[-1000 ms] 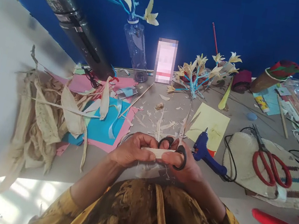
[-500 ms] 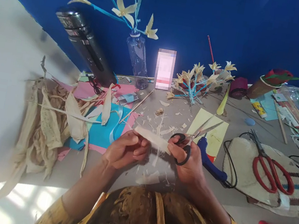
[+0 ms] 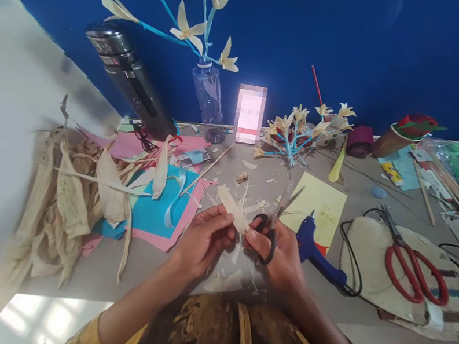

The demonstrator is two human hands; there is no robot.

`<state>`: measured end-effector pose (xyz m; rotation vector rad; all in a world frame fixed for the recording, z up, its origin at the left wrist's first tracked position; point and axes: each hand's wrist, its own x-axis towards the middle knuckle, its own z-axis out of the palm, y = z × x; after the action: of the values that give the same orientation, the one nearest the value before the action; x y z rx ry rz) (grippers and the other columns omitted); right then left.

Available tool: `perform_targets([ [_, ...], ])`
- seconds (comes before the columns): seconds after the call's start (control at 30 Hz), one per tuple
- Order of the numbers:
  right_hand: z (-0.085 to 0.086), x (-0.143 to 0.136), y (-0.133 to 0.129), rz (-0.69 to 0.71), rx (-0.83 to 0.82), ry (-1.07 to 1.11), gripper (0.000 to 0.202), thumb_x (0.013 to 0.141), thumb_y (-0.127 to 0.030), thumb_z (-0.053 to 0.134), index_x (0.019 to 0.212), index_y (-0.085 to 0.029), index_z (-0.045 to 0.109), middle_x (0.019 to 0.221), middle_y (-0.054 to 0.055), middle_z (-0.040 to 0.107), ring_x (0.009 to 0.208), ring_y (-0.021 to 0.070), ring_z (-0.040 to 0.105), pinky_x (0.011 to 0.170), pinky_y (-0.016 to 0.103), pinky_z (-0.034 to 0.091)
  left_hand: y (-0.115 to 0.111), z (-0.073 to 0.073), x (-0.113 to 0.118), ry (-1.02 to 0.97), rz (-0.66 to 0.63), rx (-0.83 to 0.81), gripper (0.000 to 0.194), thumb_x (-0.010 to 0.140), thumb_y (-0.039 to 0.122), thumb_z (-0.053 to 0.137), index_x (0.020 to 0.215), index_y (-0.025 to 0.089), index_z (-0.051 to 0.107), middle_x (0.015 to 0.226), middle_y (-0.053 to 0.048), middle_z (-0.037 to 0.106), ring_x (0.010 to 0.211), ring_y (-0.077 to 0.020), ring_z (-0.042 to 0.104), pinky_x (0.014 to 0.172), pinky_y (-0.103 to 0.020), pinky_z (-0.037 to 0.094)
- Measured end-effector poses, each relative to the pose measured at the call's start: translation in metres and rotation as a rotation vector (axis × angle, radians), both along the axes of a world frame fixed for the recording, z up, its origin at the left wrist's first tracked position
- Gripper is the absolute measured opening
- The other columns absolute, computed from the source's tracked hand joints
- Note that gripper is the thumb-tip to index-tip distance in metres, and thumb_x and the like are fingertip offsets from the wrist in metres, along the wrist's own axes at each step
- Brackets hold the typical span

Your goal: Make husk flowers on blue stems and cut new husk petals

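A short pale strip of dried husk [image 3: 232, 210] is held up between my hands, tilted with its wide end up and to the left. My left hand [image 3: 203, 243] pinches its lower side between thumb and fingers. At the lower right end, the thumb of my right hand [image 3: 287, 261] presses on the strip. Black-handled scissors [image 3: 271, 247] also sit in my right hand, fingers through the loops, blades parted and pointing away to the upper right. Beneath my hands lie small husk scraps [image 3: 226, 277].
At left, dried husks [image 3: 73, 210] lie beside blue paper [image 3: 156, 215]. A blue glue gun [image 3: 319, 251] and red-handled scissors [image 3: 415, 270] are at right. Behind stand a flask [image 3: 132, 82], a bottle [image 3: 208, 101] with husk flowers, a phone [image 3: 249, 113] and more husk flowers [image 3: 295, 133].
The husk strip has turned from nearly level to a steeper slant. My hands have drawn closer together, the right moving left with the scissors. The view has tipped slightly upward.
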<state>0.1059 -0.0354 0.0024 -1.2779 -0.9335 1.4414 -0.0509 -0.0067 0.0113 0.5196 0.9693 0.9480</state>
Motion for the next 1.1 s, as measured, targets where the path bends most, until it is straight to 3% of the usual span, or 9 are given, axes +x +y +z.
perform_targets([
  [0.1, 0.0, 0.008, -0.004, 0.219, 0.016, -0.029, 0.05, 0.07, -0.062, 0.073, 0.086, -0.016, 0.065, 0.07, 0.002, 0.063, 0.062, 0.0145, 0.052, 0.056, 0.025, 0.041, 0.006, 0.005, -0.006, 0.01, 0.002, 0.066, 0.024, 0.073, 0.029, 0.078, 0.07, 0.015, 0.06, 0.056, 0.001, 0.058, 0.051, -0.0084, 0.051, 0.051, -0.02, 0.04],
  [0.23, -0.004, 0.015, -0.008, 0.389, 0.016, -0.055, 0.069, 0.07, -0.079, 0.066, 0.092, -0.014, 0.069, 0.079, 0.006, 0.069, 0.066, 0.0165, 0.055, 0.06, 0.026, 0.043, 0.01, 0.009, -0.012, 0.037, -0.018, 0.11, 0.022, 0.073, 0.028, 0.075, 0.066, 0.014, 0.059, 0.053, 0.001, 0.057, 0.046, -0.0079, 0.049, 0.048, -0.02, 0.037],
  [0.43, -0.009, 0.019, -0.01, 0.571, -0.001, -0.023, 0.075, 0.071, -0.084, 0.062, 0.088, -0.012, 0.071, 0.076, 0.007, 0.068, 0.065, 0.0163, 0.054, 0.059, 0.026, 0.04, 0.016, 0.014, -0.017, 0.084, -0.1, 0.157, 0.017, 0.071, 0.026, 0.075, 0.067, 0.013, 0.064, 0.057, -0.001, 0.062, 0.049, -0.0085, 0.052, 0.05, -0.02, 0.04],
  [0.63, -0.011, 0.016, -0.009, 0.569, -0.009, 0.046, 0.074, 0.072, -0.085, 0.059, 0.085, -0.014, 0.07, 0.072, 0.006, 0.068, 0.063, 0.0161, 0.053, 0.057, 0.027, 0.038, 0.02, 0.014, -0.018, 0.088, -0.06, 0.186, 0.019, 0.073, 0.026, 0.075, 0.066, 0.013, 0.063, 0.056, 0.0, 0.061, 0.048, -0.0079, 0.052, 0.05, -0.019, 0.04],
  [0.87, -0.007, 0.007, -0.008, 0.587, 0.088, 0.056, 0.071, 0.08, -0.083, 0.053, 0.086, -0.014, 0.069, 0.077, 0.006, 0.068, 0.066, 0.0161, 0.052, 0.061, 0.027, 0.039, 0.018, 0.01, -0.014, -0.042, 0.024, 0.093, 0.016, 0.067, 0.024, 0.078, 0.068, 0.013, 0.066, 0.058, -0.002, 0.065, 0.051, -0.0111, 0.058, 0.053, -0.022, 0.046],
  [1.1, -0.008, 0.008, -0.01, 0.619, 0.076, 0.079, 0.069, 0.081, -0.081, 0.053, 0.083, -0.014, 0.067, 0.075, 0.006, 0.067, 0.068, 0.0172, 0.056, 0.063, 0.027, 0.041, 0.02, 0.011, -0.017, 0.036, 0.023, 0.063, 0.013, 0.063, 0.022, 0.073, 0.067, 0.013, 0.066, 0.057, -0.004, 0.066, 0.051, -0.0142, 0.06, 0.05, -0.024, 0.046],
])
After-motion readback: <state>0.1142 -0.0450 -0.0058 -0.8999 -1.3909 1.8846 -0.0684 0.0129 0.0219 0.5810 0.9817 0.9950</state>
